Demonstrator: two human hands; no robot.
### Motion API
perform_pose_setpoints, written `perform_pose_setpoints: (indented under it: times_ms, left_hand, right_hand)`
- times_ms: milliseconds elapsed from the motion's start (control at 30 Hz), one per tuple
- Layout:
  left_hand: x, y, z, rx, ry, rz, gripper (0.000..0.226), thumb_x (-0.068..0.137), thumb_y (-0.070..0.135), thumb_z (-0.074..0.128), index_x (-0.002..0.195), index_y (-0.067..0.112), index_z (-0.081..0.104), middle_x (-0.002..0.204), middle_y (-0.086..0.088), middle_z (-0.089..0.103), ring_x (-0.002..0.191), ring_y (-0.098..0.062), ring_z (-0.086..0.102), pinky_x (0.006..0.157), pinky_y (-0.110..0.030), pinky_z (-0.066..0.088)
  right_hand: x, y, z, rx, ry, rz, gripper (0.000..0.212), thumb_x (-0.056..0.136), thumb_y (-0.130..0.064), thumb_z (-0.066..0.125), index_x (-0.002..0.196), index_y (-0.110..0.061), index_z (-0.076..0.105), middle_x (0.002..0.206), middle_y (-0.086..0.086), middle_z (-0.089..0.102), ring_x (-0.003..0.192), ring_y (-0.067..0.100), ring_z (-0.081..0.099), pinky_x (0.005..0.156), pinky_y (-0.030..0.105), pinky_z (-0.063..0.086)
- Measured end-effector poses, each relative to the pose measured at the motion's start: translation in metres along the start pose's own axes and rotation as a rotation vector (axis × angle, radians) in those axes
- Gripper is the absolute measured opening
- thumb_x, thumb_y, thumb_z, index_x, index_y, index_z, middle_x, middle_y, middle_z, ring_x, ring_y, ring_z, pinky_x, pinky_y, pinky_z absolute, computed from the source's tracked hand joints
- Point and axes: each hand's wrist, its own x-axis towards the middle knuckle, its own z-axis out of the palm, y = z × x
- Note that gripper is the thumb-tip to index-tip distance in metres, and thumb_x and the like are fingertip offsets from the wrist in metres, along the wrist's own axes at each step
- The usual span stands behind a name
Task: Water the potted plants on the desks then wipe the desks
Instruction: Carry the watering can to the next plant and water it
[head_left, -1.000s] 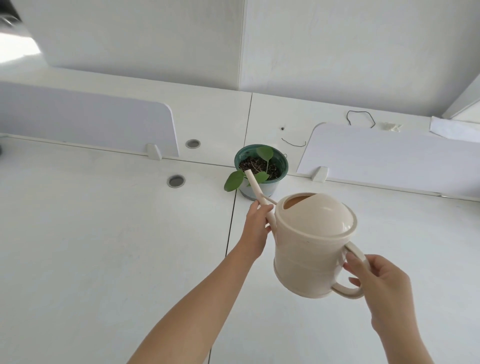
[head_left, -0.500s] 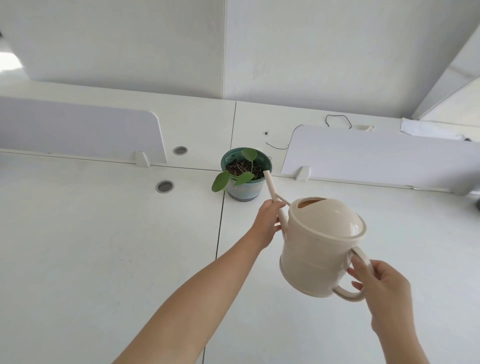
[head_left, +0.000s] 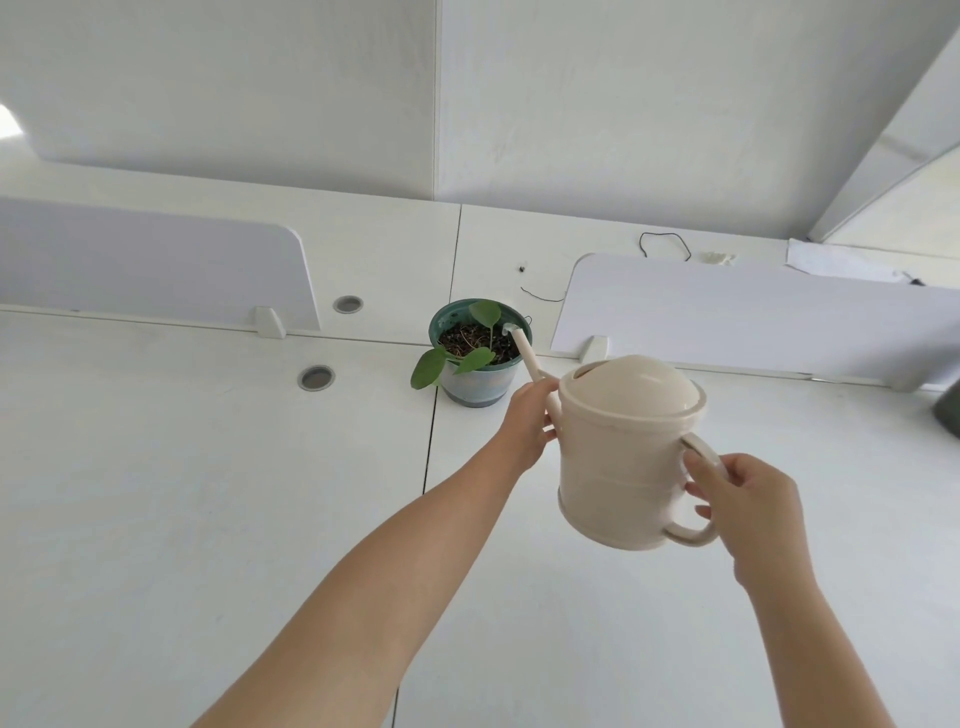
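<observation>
You are facing a white worktop (head_left: 156, 519) with low pale dividers (head_left: 156, 265) and white wall panels (head_left: 234, 78). You are holding a cream, dome-topped watering can (head_left: 623, 457) in the air beside the green plant pot (head_left: 475, 382), its spout (head_left: 524, 351) slanting up-left over the soil (head_left: 467, 338). Your right hand (head_left: 748, 509) is curling its fingers (head_left: 698, 467) round the handle (head_left: 701, 535); your left hand (head_left: 527, 421) is gripping the spout's base.

Seen from my remote station, a white panelled wall (head_left: 249, 83) with one vertical seam spans the top of the frame. Below it lie the white laminate desks (head_left: 182, 493), butted along a dark joint running down the centre. A low pale-lilac divider screen (head_left: 145, 260) stands at left and a second divider screen (head_left: 753, 312) at right, each held in white plastic clip feet (head_left: 270, 322). Round grey cable grommets (head_left: 316, 378) sit left of centre. A bright patch of light (head_left: 8, 122) marks the upper left edge, and a slanted white panel (head_left: 893, 130) fills the upper right.
</observation>
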Motion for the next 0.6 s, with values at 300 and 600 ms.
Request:
perform_pose_setpoints:
  times_ms: [300,600]
  left_hand:
    - [-0.004,-0.010,-0.005,0.017,-0.014,0.006,0.014,0.087,0.020,0.047,0.099,0.013,0.047,0.095,-0.007,0.044,0.084,-0.021,0.049,0.071,-0.031,0.044]
    - [-0.043,-0.038,-0.063,0.002,0.129,0.090,0.015,0.092,0.020,0.042,0.105,0.019,0.051,0.110,-0.004,0.051,0.104,-0.020,0.053,0.084,-0.035,0.038]
  right_hand:
    - [0.000,0.034,-0.006,0.145,-0.020,0.073,0.021,0.083,-0.011,0.059,0.064,-0.006,0.055,0.075,0.016,0.056,0.076,0.030,0.055,0.071,0.040,0.043]
    - [-0.013,0.064,0.013,0.206,-0.192,0.128,0.021,0.064,-0.019,0.063,0.067,-0.003,0.049,0.065,0.005,0.039,0.068,0.021,0.035,0.057,0.032,0.025]
